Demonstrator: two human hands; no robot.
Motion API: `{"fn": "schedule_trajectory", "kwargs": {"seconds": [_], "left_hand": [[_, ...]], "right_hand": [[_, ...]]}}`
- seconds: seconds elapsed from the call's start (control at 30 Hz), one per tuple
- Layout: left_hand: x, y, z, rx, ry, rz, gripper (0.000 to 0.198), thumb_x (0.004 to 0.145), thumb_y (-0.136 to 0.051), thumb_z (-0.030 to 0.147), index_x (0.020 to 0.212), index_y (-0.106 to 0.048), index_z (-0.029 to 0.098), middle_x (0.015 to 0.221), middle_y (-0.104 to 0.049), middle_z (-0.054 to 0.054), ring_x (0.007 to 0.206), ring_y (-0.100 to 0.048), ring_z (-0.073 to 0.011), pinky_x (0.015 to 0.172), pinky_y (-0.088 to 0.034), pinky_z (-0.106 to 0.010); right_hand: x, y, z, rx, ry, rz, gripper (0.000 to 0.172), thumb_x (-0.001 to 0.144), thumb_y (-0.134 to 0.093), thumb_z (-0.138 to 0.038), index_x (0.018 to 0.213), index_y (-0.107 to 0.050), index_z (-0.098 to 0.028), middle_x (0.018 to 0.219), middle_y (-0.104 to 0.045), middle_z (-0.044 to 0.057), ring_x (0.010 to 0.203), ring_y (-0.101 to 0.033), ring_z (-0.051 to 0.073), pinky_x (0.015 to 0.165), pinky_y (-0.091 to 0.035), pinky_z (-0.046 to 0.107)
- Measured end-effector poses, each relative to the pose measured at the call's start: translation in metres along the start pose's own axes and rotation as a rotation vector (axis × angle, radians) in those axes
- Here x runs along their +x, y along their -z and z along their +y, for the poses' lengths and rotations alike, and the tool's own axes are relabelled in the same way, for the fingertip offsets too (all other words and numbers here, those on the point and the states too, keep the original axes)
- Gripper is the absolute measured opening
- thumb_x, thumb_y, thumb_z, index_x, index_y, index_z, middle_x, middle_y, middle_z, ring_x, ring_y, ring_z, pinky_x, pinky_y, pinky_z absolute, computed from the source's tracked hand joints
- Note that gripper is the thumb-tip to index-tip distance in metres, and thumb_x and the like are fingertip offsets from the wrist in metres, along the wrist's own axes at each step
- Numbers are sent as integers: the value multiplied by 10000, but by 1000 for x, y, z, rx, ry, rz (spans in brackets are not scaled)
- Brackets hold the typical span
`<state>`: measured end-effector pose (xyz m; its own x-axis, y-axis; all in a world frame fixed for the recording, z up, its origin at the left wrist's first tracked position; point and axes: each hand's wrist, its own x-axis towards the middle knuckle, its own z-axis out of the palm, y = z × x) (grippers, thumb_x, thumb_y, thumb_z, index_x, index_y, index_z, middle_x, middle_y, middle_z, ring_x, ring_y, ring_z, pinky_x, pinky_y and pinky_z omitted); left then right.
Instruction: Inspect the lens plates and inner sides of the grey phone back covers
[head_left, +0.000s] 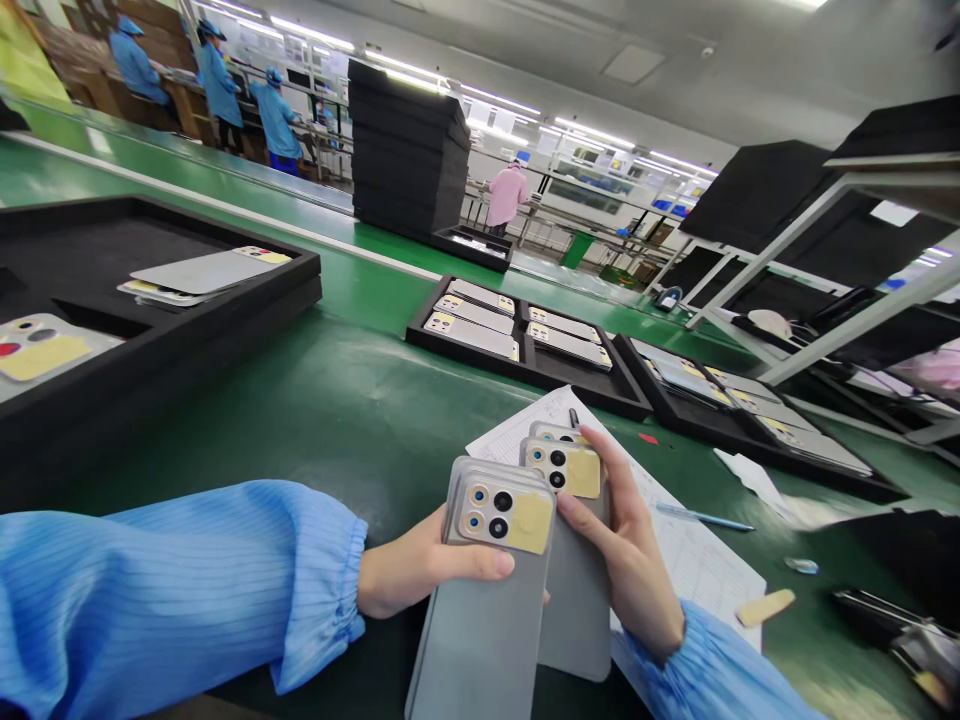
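Head view: left hand (412,562) and right hand (630,545) each grip a stack of phone panels.
Left stack (487,625) overlaps right stack (577,610); green bench (337,390) stretches from them to the left tray (225,342). The middle tray (525,374) shows at least five panels. One blue pen (705,517) crosses the paper sheet's (697,570) edge.
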<state>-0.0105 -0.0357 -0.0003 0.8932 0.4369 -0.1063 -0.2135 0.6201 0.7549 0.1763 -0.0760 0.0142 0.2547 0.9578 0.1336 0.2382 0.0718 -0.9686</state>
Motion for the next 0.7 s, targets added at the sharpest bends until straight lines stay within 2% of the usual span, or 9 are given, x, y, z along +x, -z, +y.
{"fn": "schedule_trajectory", "kwargs": {"seconds": [0.17, 0.3, 0.37, 0.57, 0.7], "left_hand": [[1, 1, -1, -2, -28, -9, 273, 758, -562, 141, 1030, -588, 153, 923, -685, -94, 828, -638, -169, 754, -483, -274], [2, 3, -3, 0, -45, -7, 303, 769, -558, 145, 1072, -560, 168, 949, -679, -90, 859, -636, -174, 775, -483, -291], [2, 4, -5, 22, -52, -5, 334, 776, -558, 153, 1109, -541, 177, 965, -674, -86, 886, -630, -180, 802, -476, -310], [3, 4, -6, 42, -52, 31, 397, 771, -576, 189, 1162, -504, 200, 1092, -619, -89, 972, -596, -225, 877, -433, -375], [3, 5, -6, 63, -46, 31, 428, 781, -565, 199, 1199, -477, 206, 1115, -606, -88, 956, -598, -212, 894, -418, -383]], "right_hand": [[-4, -2, 1, -69, 60, -45, 410, 775, -580, -307, 1169, -471, -340, 1272, -486, -33, 1158, -446, 207, 963, -370, 321], [-5, -4, 6, -95, 45, -122, 230, 766, -586, -314, 992, -609, -279, 1054, -644, 1, 1022, -557, 220, 890, -430, 328], [-6, -5, 8, -95, 46, -132, 183, 752, -597, -320, 919, -637, -257, 970, -678, 10, 957, -591, 222, 840, -460, 317], [-11, -10, 4, -87, 5, -158, 232, 828, -483, -353, 935, -639, -219, 967, -672, 29, 913, -596, 214, 806, -462, 300], [-12, -11, 1, -38, 6, -182, 286, 852, -421, -388, 928, -637, -216, 916, -673, 27, 826, -608, 192, 746, -478, 284]]}}
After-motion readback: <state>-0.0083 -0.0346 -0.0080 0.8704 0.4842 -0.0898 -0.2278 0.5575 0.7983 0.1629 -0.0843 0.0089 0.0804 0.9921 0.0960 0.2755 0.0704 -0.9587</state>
